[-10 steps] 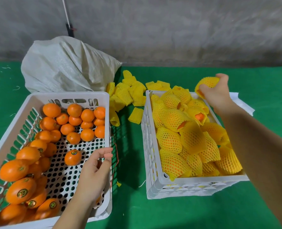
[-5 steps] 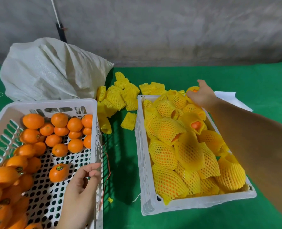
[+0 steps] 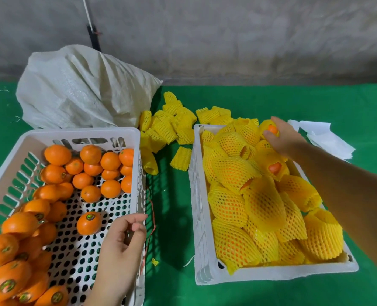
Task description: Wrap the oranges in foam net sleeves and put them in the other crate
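The white crate [image 3: 77, 134] on the left holds several bare oranges; one single orange [image 3: 88, 223] lies on its perforated floor. My left hand [image 3: 122, 241] hovers just right of that orange, fingers loosely curled, holding nothing. The white crate [image 3: 199, 217] on the right is heaped with oranges in yellow foam net sleeves. At its far right corner my right hand [image 3: 285, 138] grips a wrapped orange [image 3: 270, 128], which rests against the pile. Loose yellow foam net sleeves [image 3: 170, 127] lie on the green table between and behind the crates.
A white woven sack [image 3: 81, 91] sits behind the left crate. White paper sheets [image 3: 324, 138] lie beyond the right crate. A thin red cord [image 3: 153, 217] runs down the gap between the crates. A grey wall closes the far side of the table.
My right hand lowered the wrapped orange from above the crate's far corner onto the pile. My left hand stayed over the left crate near the single orange; the camera shifted.
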